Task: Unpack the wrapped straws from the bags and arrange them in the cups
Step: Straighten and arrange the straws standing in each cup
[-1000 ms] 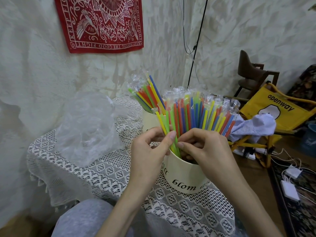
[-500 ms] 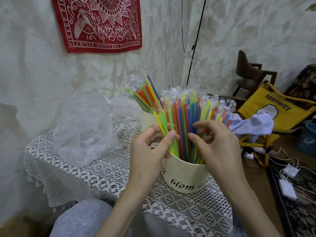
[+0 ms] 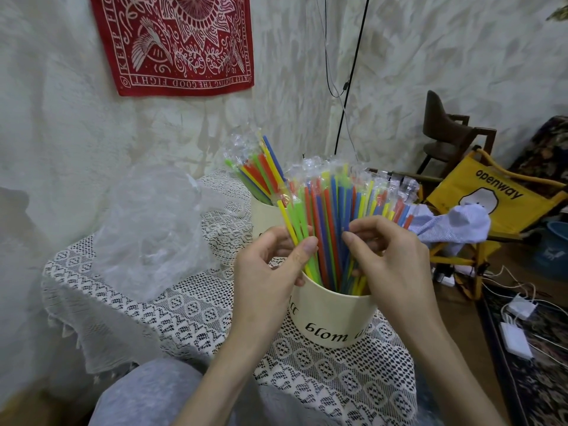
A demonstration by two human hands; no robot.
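Both hands have risen from the near cup's [image 3: 333, 315] rim to mid-bundle. Left hand [image 3: 270, 272] pinches a few green and yellow straws [image 3: 299, 219] at the bundle's 9 o'clock edge; right hand [image 3: 390, 262] curls round the rest, axes upright, fanning toward 1 o'clock. Two cups stand on the counter [image 3: 190, 315], the far cup [image 3: 266, 215] at 11 o'clock, one emptied bag [image 3: 147, 232] at 9.

red bandana [image 3: 178, 44], yellow chair [image 3: 491, 201], perhaps chargers [image 3: 516, 336]

Near cup [image 3: 330, 321] on table [image 3: 172, 315], straws [image 3: 332, 222] in it. Second cup [image 3: 264, 215] behind it. Bag [image 3: 147, 232] to their left.
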